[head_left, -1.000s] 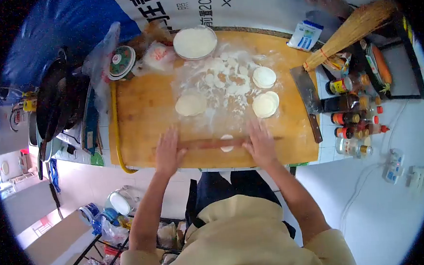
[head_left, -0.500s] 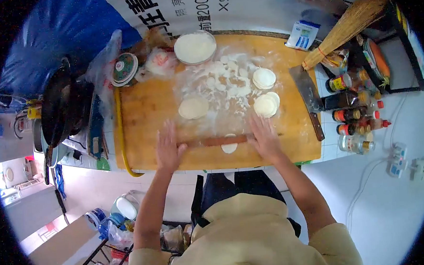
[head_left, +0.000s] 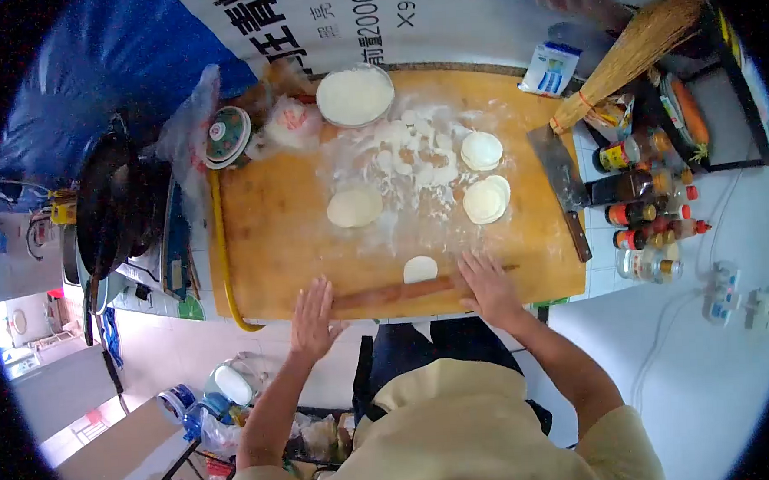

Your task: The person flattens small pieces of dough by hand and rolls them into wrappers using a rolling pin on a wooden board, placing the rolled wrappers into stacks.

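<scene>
A wooden rolling pin [head_left: 392, 293] lies near the front edge of the floury board [head_left: 271, 237]. My left hand [head_left: 315, 317] rests flat on its left end, fingers extended. On its right end lies my right hand [head_left: 491, 292], fingers also stretched out. Just beyond the pin is a small round dough piece [head_left: 420, 269]. Farther back are a flat dough round [head_left: 355, 206] and two stacks of rounds, one nearer [head_left: 487, 200] and one farther [head_left: 482, 151]. Small dough pieces [head_left: 414, 143] sit in scattered flour.
At the back stands a bowl of flour [head_left: 354, 95], with a lidded tin [head_left: 227, 137] to its left. A cleaver [head_left: 560, 174] and a straw brush [head_left: 627, 58] are at the right, beside several bottles [head_left: 631, 214]. A black wok [head_left: 113, 198] is at the left.
Both hands and the rolling pin have moved back toward my body. The small dough round, partly under the pin before, now shows whole and looks wider.
</scene>
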Available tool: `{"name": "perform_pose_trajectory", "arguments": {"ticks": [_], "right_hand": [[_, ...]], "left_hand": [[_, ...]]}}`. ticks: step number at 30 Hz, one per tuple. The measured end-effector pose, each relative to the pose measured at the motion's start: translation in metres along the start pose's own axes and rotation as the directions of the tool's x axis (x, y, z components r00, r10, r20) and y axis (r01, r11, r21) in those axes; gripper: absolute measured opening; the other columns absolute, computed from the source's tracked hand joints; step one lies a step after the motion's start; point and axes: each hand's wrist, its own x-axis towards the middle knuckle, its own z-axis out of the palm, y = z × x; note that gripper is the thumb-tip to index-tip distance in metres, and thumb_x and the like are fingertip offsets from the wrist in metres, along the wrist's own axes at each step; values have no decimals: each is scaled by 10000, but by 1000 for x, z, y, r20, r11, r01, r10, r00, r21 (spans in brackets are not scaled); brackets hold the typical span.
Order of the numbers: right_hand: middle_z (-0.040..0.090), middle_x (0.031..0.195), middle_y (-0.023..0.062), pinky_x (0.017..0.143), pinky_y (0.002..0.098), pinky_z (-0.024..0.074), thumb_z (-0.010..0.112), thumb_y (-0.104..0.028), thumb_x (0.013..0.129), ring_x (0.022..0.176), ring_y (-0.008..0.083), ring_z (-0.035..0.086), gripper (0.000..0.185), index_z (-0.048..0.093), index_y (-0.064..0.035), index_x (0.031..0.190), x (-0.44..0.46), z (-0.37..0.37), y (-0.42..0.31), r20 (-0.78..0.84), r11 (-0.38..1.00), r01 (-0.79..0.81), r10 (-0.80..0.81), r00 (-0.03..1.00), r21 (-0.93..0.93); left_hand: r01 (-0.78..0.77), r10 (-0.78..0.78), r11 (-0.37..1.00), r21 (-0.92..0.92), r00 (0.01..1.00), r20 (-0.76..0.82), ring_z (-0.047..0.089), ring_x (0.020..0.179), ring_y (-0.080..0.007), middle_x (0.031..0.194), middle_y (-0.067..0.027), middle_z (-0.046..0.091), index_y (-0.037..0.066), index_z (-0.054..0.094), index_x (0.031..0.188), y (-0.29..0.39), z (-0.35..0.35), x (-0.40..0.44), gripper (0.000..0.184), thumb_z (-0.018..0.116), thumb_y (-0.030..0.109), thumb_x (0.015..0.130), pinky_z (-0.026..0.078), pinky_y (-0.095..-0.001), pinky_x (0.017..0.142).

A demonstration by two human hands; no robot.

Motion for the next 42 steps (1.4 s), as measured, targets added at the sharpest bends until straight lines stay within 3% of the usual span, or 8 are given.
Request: {"name": "perform_pose_trajectory", "arguments": {"ticks": [3,7,13,19,22,26,32,42], "right_hand": [[325,1466,212,1126,491,214,638,-298,814,1357,380,300,718,345,-7,1401,43,-4,11,-114,995,3,-15,993,-99],[327,1466,211,1125,487,221,620,-322,832,1360,384,295,708,346,-8,1403,46,-7,16,-213,997,6,-23,977,-80],[260,1517,170,1125,490,227,619,-322,843,1399,334,255,720,314,-35,1429,17,3,5,-66,998,8,-3,998,68],[223,1528,184,1130,490,215,655,-307,815,1408,347,222,778,283,-26,1438,45,-18,15,8,997,-19,20,1000,-69],[296,1501,145,1112,481,255,659,-244,803,1375,322,296,741,314,-41,1427,14,-9,5,-4,998,55,-55,998,22],[255,1516,168,1124,481,232,656,-251,814,1394,339,252,748,299,-33,1434,56,-13,17,-35,996,8,-5,999,86],[265,1508,176,1138,487,203,646,-258,819,1390,361,249,729,314,-38,1429,22,-6,12,94,1000,-1,0,996,10],[284,1504,154,1144,499,188,644,-293,817,1386,349,266,723,334,-28,1414,30,-6,16,-59,996,68,-65,996,60]], "left_hand": [[69,-66,997,-32,995,78,208,1421,-313,1535,-184,203,5,183,1470,-6,-11,36,898,654,353,790,134,-506,1152],[48,-34,997,55,972,-231,231,1410,-322,1522,-191,237,7,204,1465,0,-20,37,846,618,366,819,135,-509,1152],[-24,25,1000,-12,999,45,229,1410,-331,1520,-187,245,16,230,1457,-5,-1,-3,843,619,398,814,137,-525,1146],[51,-16,985,166,979,-203,243,1407,-326,1521,-178,251,29,241,1449,2,-25,30,965,742,391,707,148,-528,1144],[-81,80,997,4,990,113,263,1396,-330,1504,-185,282,14,254,1441,2,-19,-25,803,597,390,819,174,-533,1135],[-17,42,991,130,982,-185,249,1404,-323,1512,-181,267,-5,233,1446,-26,-8,46,838,593,414,815,128,-524,1150],[-33,30,998,53,998,61,194,1428,-303,1530,-169,230,17,191,1470,-5,-20,5,876,633,363,797,86,-525,1158],[47,-44,997,63,998,-49,187,1427,-313,1531,-173,225,25,185,1476,-2,-32,22,874,639,353,804,112,-529,1148]]}}
